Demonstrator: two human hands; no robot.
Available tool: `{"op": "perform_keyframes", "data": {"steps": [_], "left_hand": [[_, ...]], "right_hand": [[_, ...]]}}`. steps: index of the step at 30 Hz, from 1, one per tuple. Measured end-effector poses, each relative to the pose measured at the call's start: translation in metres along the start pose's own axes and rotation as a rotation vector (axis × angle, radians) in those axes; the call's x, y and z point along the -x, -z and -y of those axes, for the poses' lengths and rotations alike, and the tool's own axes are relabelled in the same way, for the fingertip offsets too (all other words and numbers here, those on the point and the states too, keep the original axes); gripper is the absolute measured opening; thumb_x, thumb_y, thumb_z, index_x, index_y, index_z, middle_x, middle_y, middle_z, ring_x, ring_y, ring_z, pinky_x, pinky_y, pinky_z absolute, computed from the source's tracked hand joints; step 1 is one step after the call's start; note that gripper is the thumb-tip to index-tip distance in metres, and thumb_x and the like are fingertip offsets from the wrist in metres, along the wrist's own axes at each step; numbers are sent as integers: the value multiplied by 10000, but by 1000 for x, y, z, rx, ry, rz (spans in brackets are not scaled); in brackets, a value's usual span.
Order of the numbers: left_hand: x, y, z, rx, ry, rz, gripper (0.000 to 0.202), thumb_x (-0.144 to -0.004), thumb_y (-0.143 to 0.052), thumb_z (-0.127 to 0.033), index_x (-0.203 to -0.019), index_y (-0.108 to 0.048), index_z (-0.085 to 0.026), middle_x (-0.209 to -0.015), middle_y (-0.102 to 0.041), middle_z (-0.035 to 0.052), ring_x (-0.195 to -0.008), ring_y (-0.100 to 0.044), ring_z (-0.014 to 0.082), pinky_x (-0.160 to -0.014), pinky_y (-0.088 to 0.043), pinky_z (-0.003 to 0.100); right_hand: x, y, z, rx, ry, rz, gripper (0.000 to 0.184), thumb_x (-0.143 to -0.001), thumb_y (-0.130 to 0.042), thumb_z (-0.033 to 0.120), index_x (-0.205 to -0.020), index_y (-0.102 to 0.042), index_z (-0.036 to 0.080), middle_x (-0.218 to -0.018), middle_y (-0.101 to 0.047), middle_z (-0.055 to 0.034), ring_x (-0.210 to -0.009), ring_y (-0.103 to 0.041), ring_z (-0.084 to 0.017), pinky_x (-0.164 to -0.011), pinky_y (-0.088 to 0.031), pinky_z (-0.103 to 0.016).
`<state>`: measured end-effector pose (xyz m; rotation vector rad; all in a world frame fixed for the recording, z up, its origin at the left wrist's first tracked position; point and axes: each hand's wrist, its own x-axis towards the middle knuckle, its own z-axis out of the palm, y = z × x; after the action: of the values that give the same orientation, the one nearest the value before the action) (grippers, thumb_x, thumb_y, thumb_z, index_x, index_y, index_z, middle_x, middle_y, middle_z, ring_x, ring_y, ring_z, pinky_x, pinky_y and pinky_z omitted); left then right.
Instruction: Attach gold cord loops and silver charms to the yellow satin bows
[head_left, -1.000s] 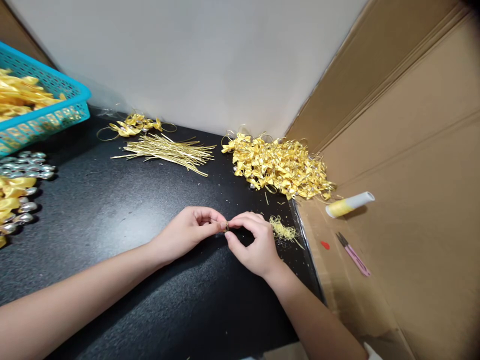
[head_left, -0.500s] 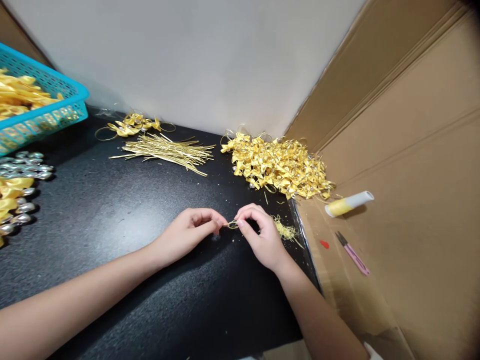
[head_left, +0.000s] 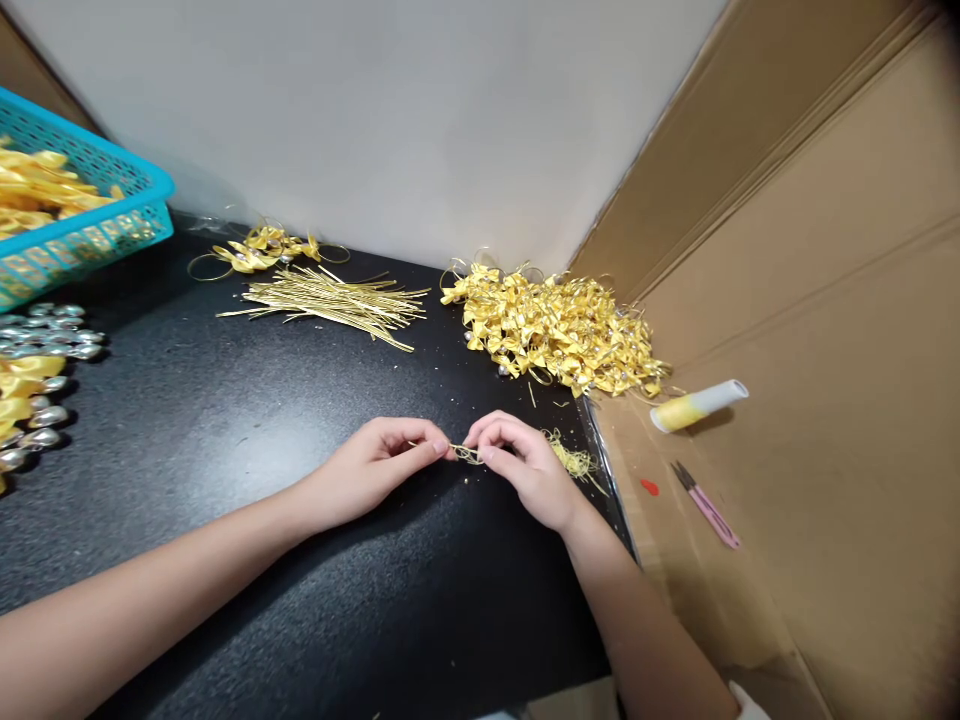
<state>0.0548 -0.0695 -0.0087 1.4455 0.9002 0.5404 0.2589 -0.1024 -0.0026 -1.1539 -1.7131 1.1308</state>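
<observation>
Between my hands, just above the black tabletop (head_left: 285,400), is a thin gold cord (head_left: 466,455) with small loops in it. My left hand (head_left: 390,465) pinches one side of it between thumb and fingers. On the other side, the thumb and fingertips of my right hand (head_left: 525,470) are closed on the same cord. Right beside my right hand lies a tangle of thin yellow-gold strands (head_left: 574,460). Farther back sits a bundle of straight gold cords (head_left: 337,303). The fingertips partly hide the held cord.
A heap of yellow bows (head_left: 559,330) lies at the back right, with a few bows (head_left: 262,248) at the back left. A blue basket (head_left: 127,180) and silver beads (head_left: 56,330) stand left. On cardboard at right are pink-handled snips (head_left: 705,505) and a yellow-white tube (head_left: 697,405).
My fingers have shifted slightly on the gold cord, and more of its loops shows between them. Both hands stay in nearly the same place.
</observation>
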Motion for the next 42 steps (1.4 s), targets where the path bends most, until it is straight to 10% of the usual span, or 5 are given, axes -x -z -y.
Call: {"op": "perform_keyframes", "data": {"steps": [17,23,27,42], "left_hand": [[0,-2,-2,12,28,-59,280,-802,-597,-417,-766,-742,-181,-702,-705,14,-610,-549,125,-566,-400,199],[1,-2,0,-10,41,-54,315,-800,-593,-445,-773,-739,-167,-702,-697,30,-603,-545,132,-549,-396,205],[1,-2,0,-19,41,-57,342,-793,-591,-469,-764,-733,-159,-684,-685,29,-591,-539,132,-534,-390,203],[0,-1,2,-17,36,-33,313,-811,-589,-440,-741,-717,-163,-701,-678,20,-628,-530,128,-588,-391,208]], "right_hand": [[-1,6,-1,61,-39,96,305,-955,-416,320,-707,-544,197,-809,-580,-26,-787,-554,-157,-748,-450,-293],[2,5,-2,300,18,-98,86,-870,-581,290,-847,-583,207,-881,-613,-25,-861,-570,-174,-787,-456,-313],[4,-5,0,244,115,-110,301,-753,-673,197,-1040,-588,230,-1034,-654,-39,-958,-605,-190,-852,-482,-334],[2,-27,-9,225,167,-269,231,-719,-550,72,-886,-555,232,-785,-624,9,-775,-603,-159,-755,-508,-306]]}}
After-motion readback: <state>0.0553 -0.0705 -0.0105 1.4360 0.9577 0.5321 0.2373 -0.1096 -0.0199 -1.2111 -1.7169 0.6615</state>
